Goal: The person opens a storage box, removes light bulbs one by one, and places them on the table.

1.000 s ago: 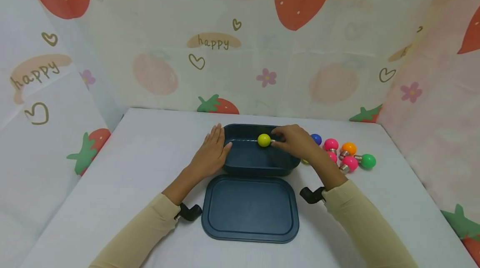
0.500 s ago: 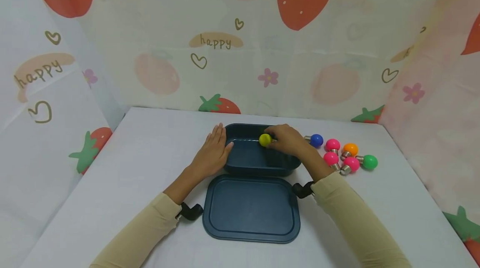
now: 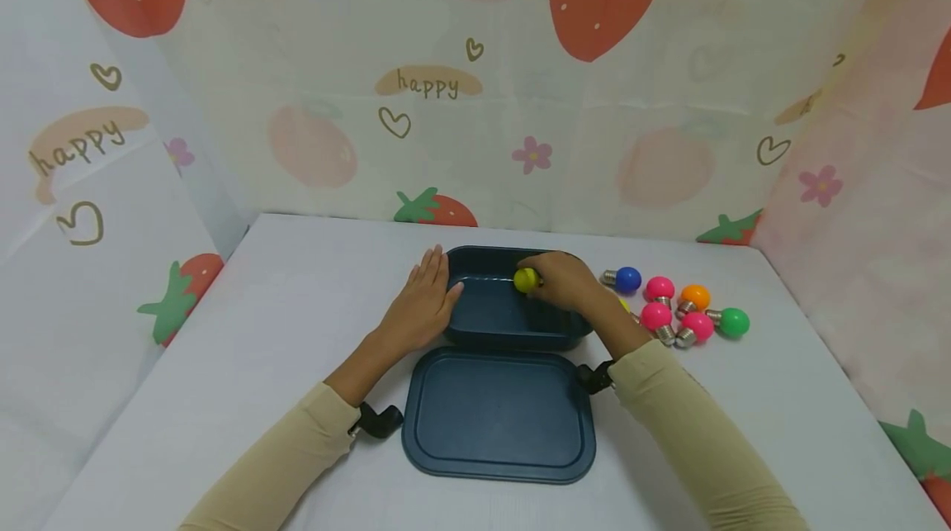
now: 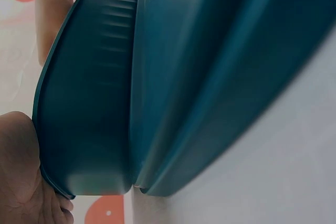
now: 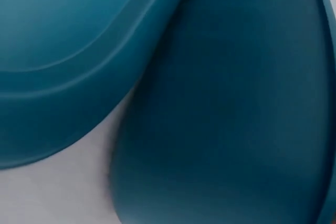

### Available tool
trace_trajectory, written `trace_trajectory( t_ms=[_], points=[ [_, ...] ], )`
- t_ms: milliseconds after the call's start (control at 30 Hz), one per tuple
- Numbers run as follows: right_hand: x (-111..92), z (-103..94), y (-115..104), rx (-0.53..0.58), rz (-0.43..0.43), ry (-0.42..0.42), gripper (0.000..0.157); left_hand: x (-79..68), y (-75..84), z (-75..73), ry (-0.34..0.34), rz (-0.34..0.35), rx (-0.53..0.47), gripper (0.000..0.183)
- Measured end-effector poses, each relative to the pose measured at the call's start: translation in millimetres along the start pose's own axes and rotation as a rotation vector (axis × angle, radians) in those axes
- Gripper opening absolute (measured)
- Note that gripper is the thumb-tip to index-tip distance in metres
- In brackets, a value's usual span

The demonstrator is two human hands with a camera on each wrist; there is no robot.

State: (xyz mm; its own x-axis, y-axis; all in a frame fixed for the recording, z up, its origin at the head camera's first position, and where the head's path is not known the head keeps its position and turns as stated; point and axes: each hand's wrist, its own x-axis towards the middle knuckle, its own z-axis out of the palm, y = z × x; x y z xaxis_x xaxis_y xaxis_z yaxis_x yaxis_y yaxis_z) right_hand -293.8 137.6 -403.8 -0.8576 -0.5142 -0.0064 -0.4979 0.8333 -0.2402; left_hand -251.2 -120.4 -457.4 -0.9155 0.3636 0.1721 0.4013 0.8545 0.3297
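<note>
My right hand point(image 3: 562, 279) reaches over the right side of a dark blue rectangular container point(image 3: 483, 318), pinching a yellow light bulb point(image 3: 527, 280) inside it. The bulb's metal base is mostly hidden by the fingers. My left hand point(image 3: 419, 300) rests against the container's left rim with its fingers straight; the left wrist view shows that hand point(image 4: 21, 171) at the rim beside the outer wall point(image 4: 86, 93). In front of the container, a matching lid point(image 3: 498, 415) lies flat. The right wrist view holds only the container's side point(image 5: 226, 103) and the lid's corner point(image 5: 63, 87).
To the right of the container several bulbs lie on the white table point(image 3: 297, 283): a blue bulb point(image 3: 628, 279), an orange bulb point(image 3: 694, 296), a green bulb point(image 3: 734, 322) and pink bulbs point(image 3: 697, 326). Another yellow bulb point(image 3: 624, 305) is partly behind my right wrist. Printed cloth walls stand around the table.
My right hand has moved slightly left, its fingers now covering more of the yellow bulb. The blue bulb has come fully into sight. My left hand stays at the rim.
</note>
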Motion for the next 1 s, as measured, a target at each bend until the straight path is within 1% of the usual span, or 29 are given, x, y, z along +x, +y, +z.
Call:
trace_trajectory(
  t_ms=[200,333,533,667,1000],
  points=[
    [1,4.4,1,-0.036,0.024,-0.003,0.039,-0.6,-0.1,0.1,-0.006,-0.003,-0.007,0.068],
    [2,6.4,1,-0.040,0.034,-0.006,0.039,-0.7,0.1,0.1,-0.004,0.000,-0.003,0.068],
    [2,9.1,1,-0.036,0.016,-0.002,0.037,-1.0,0.1,-0.2,0.007,0.000,-0.004,0.068],
    [1,10.4,2,-0.047,-0.002,0.001,0.038,-1.0,0.2,-0.1,0.001,-0.006,-0.008,0.068],
    [0,12.5,4,-0.057,0.004,0.005,0.039,-1.8,1.1,-0.4,0.000,-0.006,-0.010,0.068]
  ],
)
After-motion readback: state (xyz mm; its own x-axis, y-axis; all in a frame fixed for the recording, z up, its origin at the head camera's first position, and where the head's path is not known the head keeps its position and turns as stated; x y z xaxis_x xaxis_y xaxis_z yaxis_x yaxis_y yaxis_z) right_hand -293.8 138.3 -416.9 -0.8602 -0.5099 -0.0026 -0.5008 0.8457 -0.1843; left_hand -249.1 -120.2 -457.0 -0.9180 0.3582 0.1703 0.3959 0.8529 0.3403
